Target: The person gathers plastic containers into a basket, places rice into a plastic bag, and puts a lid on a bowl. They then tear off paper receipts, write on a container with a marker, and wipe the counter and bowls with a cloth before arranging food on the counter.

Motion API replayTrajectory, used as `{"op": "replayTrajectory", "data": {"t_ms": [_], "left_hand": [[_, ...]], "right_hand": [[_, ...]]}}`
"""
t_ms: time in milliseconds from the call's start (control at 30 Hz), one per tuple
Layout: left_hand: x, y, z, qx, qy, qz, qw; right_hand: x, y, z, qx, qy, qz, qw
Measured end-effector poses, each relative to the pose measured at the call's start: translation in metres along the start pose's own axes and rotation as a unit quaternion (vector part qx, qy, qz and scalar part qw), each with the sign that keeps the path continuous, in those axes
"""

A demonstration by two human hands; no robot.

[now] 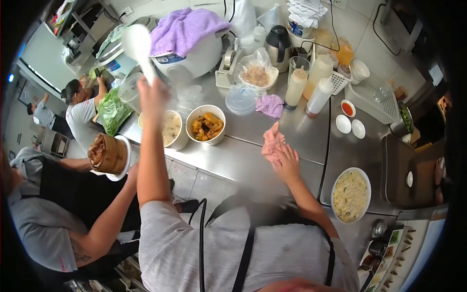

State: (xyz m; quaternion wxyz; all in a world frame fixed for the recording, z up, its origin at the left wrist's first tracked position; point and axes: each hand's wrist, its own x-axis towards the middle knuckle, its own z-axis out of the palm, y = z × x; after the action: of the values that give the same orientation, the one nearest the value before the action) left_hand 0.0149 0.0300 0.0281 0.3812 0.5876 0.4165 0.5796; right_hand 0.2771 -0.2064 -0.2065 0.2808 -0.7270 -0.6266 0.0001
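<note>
From my side I see the left hand (154, 95) closed around the handle of the white spoon (137, 44), raised near the big white pot (202, 61); I judge it light and stiff, so the handle is the right place to hold. The right hand (287, 163) lies with fingers somewhat spread on the pink cloth (272, 138) upon the steel counter (301, 129), and this cloth should be soft and limp, best gathered from its middle. One round bowl (206, 140) contains glossy brown pieces (206, 126), while the oval bowl (368, 195) holds rice (350, 194).
</note>
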Motion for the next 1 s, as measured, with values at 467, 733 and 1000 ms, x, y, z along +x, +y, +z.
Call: {"op": "replayTrajectory", "data": {"t_ms": [467, 733, 1000], "left_hand": [[0.346, -0.181, -0.071, 0.726, -0.097, -0.012, 0.681], [0.334, -0.177, -0.056, 0.726, -0.066, -0.086, 0.679], [0.3, -0.148, -0.069, 0.704, 0.015, -0.121, 0.7]], "right_hand": [[-0.009, -0.019, -0.012, -0.02, 0.102, 0.129, 0.986], [-0.022, 0.023, 0.019, 0.185, 0.103, 0.172, 0.962], [-0.15, -0.014, -0.2, 0.526, 0.444, 0.236, 0.686]]}}
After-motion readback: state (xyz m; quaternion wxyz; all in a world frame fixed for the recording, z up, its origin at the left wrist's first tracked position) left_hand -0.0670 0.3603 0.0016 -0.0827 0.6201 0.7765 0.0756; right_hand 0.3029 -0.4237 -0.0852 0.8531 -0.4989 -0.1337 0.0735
